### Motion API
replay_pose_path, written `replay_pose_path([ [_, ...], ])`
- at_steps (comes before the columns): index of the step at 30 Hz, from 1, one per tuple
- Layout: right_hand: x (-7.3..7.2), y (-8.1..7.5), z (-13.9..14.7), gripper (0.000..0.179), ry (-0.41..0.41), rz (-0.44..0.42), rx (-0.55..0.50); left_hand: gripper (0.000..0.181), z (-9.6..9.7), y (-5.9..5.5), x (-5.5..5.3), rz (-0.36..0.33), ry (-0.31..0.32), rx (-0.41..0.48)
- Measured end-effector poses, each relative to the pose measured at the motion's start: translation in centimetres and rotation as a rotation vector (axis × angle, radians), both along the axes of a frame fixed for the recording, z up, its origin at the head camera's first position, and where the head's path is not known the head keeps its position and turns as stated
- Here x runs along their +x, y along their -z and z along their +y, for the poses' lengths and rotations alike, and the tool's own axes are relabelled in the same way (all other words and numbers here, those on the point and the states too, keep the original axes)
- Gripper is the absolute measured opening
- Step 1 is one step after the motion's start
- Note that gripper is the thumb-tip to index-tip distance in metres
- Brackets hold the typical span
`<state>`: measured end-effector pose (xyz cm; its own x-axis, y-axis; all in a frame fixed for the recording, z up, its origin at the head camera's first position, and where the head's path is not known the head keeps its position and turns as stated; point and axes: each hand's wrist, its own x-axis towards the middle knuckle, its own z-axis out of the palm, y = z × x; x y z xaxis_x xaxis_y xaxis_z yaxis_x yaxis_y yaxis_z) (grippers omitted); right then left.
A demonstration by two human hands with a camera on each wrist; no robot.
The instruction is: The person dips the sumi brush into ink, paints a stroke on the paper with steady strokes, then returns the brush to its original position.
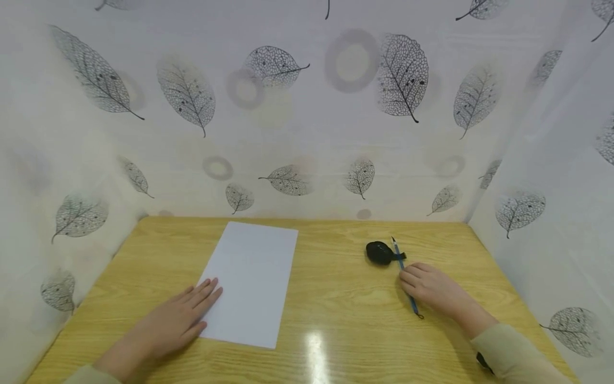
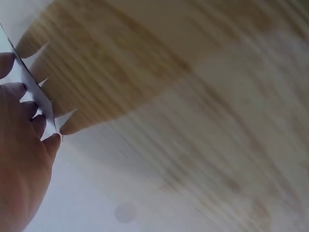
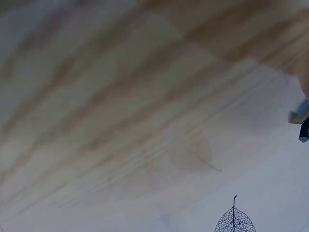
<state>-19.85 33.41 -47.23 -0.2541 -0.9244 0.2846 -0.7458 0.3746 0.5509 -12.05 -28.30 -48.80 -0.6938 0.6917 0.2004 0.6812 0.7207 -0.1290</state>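
Note:
A white sheet of paper [image 1: 249,288] lies on the table, left of the middle. My left hand [image 1: 168,322] rests with extended fingers on the paper's left edge; the left wrist view shows the same hand [image 2: 21,164] with fingertips along the sheet's edge [image 2: 43,104]. On the right, my right hand [image 1: 431,288] grips a blue-handled brush [image 1: 413,305] with a dark pointed tip and a small loop at its tail. Beside the brush's upper part sits a small black rounded object [image 1: 379,253] with a short tab, which the brush crosses. The right wrist view barely catches this hand.
A wood-grain table [image 1: 331,288] spreads under everything, with a bright reflection near its front. Whitish sheeting [image 1: 307,133] printed with leaves rises at the back and both sides.

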Motion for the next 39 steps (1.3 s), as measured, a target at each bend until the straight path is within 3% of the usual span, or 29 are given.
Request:
replay_pose_path([
  [10, -0.1, 0.0, 0.1, 0.073, -0.08, 0.097, 0.026, 0.064, 0.9, -0.6, 0.3, -0.117, -0.05, -0.015],
  [13, 0.0, -0.1, -0.1, 0.07, -0.104, 0.125, 0.025, 0.065, 1.0, -0.4, 0.3, -0.102, -0.035, -0.005],
  [20, 0.1, -0.3, -0.5, 0.067, -0.131, 0.171, 0.02, 0.063, 0.9, 0.3, 0.2, 0.004, 0.033, 0.002],
  [24, 0.1, -0.6, -0.7, 0.065, -0.126, 0.183, 0.008, 0.062, 0.9, 0.4, 0.3, 0.005, 0.031, -0.011],
  [33, 0.0, -1.6, -1.0, 0.061, -0.13, 0.229, -0.024, 0.064, 1.8, 0.1, 0.4, -0.055, 0.009, -0.011],
  [39, -0.1, -2.1, -1.1, 0.056, -0.133, 0.23, -0.048, 0.064, 2.7, -0.3, 0.5, -0.138, -0.03, -0.015],
])
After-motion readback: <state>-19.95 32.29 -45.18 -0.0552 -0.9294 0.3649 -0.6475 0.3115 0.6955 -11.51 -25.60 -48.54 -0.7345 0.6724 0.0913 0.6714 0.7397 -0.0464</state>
